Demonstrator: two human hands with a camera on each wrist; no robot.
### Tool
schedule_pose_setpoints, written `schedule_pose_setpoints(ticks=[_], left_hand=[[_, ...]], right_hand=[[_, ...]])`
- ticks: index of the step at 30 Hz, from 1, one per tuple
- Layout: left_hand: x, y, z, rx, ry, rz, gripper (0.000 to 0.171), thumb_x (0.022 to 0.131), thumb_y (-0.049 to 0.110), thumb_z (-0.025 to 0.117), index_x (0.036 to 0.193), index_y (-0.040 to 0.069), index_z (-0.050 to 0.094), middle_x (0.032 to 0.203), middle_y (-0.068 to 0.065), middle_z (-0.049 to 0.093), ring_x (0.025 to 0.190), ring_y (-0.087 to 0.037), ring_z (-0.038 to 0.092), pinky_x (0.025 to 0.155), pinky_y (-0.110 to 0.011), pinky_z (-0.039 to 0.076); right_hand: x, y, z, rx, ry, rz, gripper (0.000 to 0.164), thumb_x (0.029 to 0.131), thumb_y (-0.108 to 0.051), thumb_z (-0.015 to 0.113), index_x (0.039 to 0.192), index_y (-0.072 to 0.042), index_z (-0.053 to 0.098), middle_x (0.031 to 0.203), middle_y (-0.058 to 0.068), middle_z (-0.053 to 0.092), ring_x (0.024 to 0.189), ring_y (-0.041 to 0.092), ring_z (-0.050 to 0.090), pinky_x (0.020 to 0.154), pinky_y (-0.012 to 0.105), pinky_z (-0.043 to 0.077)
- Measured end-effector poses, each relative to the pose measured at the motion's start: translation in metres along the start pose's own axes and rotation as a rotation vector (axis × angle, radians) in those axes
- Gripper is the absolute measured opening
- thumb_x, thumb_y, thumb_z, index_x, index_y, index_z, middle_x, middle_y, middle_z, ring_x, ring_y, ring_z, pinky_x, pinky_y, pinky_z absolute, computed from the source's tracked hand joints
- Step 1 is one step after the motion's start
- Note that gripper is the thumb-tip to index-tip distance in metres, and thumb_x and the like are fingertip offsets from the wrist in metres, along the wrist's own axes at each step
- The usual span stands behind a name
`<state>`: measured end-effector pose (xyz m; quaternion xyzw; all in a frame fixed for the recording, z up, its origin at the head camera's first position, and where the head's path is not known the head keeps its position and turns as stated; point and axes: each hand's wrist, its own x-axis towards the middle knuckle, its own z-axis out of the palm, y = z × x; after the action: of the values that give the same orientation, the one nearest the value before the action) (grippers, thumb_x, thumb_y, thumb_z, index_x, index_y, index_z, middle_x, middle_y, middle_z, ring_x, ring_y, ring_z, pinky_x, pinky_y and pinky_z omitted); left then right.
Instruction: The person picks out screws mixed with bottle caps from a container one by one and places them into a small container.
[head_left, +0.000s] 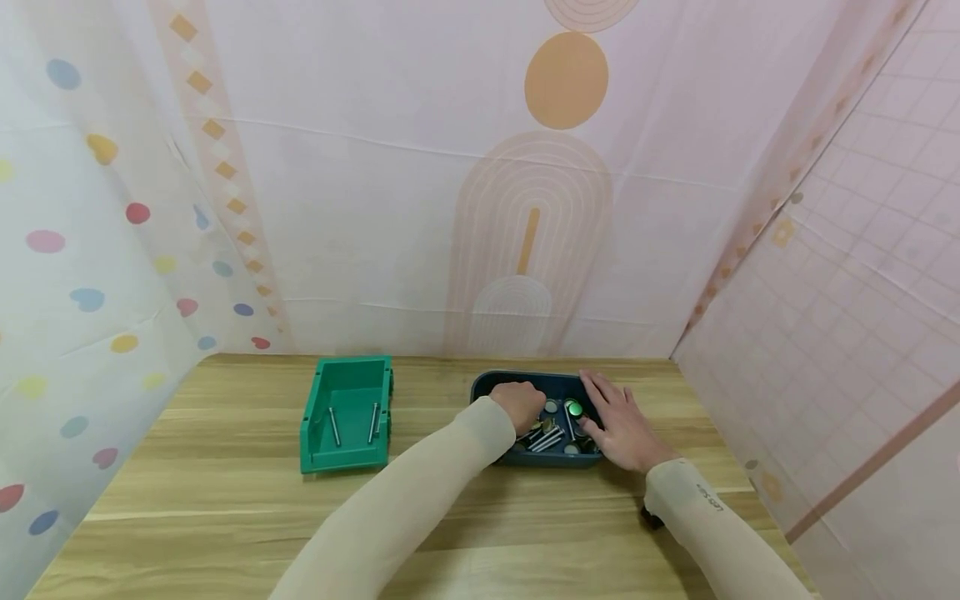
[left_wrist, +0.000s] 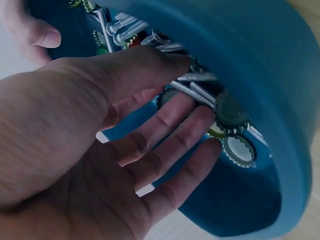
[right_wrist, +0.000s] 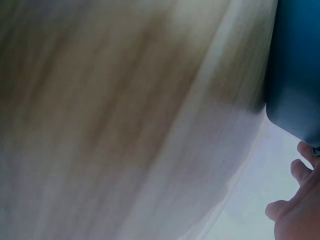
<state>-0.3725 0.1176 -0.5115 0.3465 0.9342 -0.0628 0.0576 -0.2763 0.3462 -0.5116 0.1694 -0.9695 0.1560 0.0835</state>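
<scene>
Metal screws (head_left: 547,441) could drag caps (left_wrist: 240,151) out if the loosely spread left hand (head_left: 519,405) scoops hurriedly, the straight-fingered right hand (head_left: 624,427) resting on the bin (head_left: 551,460).

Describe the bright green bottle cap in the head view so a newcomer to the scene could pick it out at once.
On the wooden table, right of the green tray, sits a dark blue bin. Inside it, close to the right hand, lies the bright green bottle cap. Its shiny green face sets it apart from the duller caps and silvery bolts around it.
</scene>
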Motion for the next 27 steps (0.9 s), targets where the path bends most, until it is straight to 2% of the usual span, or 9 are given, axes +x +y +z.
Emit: schedule_pose_setpoints(ticks=[6, 11, 16, 23, 27], left_hand=[[-0.001, 0.001, -0.005, -0.059, -0.052, -0.051, 0.018, 0.113, 0.014, 0.077, 0.098, 0.022, 0.085, 0.085, 0.003, 0.077, 0.068, -0.012, 0.065, 0.066, -0.039, 0.064], [-0.015, -0.002, -0.016, -0.052, -0.049, -0.080, 0.019, 0.116, 0.016, 0.072, 0.110, 0.021, 0.089, 0.094, 0.000, 0.083, 0.076, -0.014, 0.074, 0.075, -0.041, 0.069], [-0.025, -0.009, -0.018, -0.031, -0.074, -0.116, 0.019, 0.115, 0.015, 0.073, 0.119, 0.024, 0.090, 0.101, 0.001, 0.086, 0.082, -0.013, 0.078, 0.077, -0.039, 0.069], [-0.015, -0.018, -0.002, -0.030, -0.082, -0.107, 0.014, 0.112, 0.016, 0.078, 0.119, 0.023, 0.089, 0.095, 0.001, 0.084, 0.073, -0.012, 0.072, 0.074, -0.039, 0.069], [-0.012, -0.021, 0.000, -0.034, -0.035, -0.072, 0.013, 0.111, 0.015, 0.080, 0.118, 0.022, 0.089, 0.091, 0.002, 0.082, 0.069, -0.011, 0.070, 0.067, -0.037, 0.066]], right_hand=[[0.000, 0.000, 0.001, 0.011, 0.004, 0.003, 0.081, 0.117, -0.030, 0.063, 0.185, -0.005, 0.027, 0.189, 0.025, 0.035, 0.174, 0.051, 0.037, 0.134, 0.089, 0.022], [0.001, -0.001, 0.000, 0.017, 0.001, 0.010, 0.082, 0.117, -0.031, 0.064, 0.185, -0.006, 0.026, 0.189, 0.025, 0.035, 0.175, 0.050, 0.036, 0.135, 0.089, 0.021], [0.000, -0.001, 0.000, 0.020, 0.016, 0.003, 0.081, 0.116, -0.029, 0.064, 0.185, -0.005, 0.028, 0.188, 0.026, 0.036, 0.173, 0.052, 0.037, 0.135, 0.089, 0.022], [-0.001, -0.003, -0.001, 0.012, -0.003, 0.014, 0.082, 0.117, -0.030, 0.064, 0.185, -0.006, 0.026, 0.190, 0.024, 0.034, 0.175, 0.050, 0.035, 0.136, 0.088, 0.021], [-0.001, -0.003, -0.002, 0.018, -0.001, 0.016, 0.082, 0.116, -0.029, 0.064, 0.185, -0.005, 0.027, 0.190, 0.024, 0.034, 0.175, 0.050, 0.035, 0.136, 0.088, 0.020]])
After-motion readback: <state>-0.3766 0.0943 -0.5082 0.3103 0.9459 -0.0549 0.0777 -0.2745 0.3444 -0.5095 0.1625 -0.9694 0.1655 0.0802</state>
